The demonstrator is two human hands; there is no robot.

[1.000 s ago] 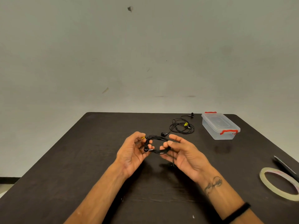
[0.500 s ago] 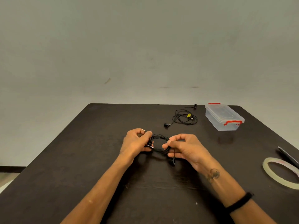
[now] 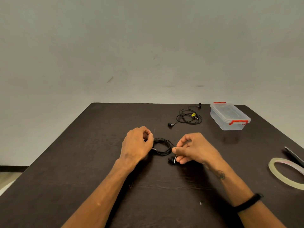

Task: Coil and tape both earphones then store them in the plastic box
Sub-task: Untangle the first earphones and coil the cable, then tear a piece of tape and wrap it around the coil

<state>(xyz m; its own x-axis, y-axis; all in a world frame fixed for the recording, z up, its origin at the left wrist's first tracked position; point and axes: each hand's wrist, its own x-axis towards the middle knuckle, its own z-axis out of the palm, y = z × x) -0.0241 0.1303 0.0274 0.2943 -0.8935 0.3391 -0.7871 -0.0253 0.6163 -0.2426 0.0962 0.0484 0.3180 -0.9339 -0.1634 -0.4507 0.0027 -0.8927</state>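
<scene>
Your arms are bare from the bottom edge of the view to the fingers; no sleeves show on either side. Your left hand [image 3: 137, 143] carries no ring or band that can be made out, and your left forearm is unmarked apart from a small pale spot partway along it. Your right hand [image 3: 195, 148] is likewise bare. On your right forearm sits a small dark tattoo [image 3: 220, 174], a looping figure, details too fine to read. Further up your right forearm you wear a narrow black band [image 3: 249, 202], plain, wrapping fully across the arm.
</scene>
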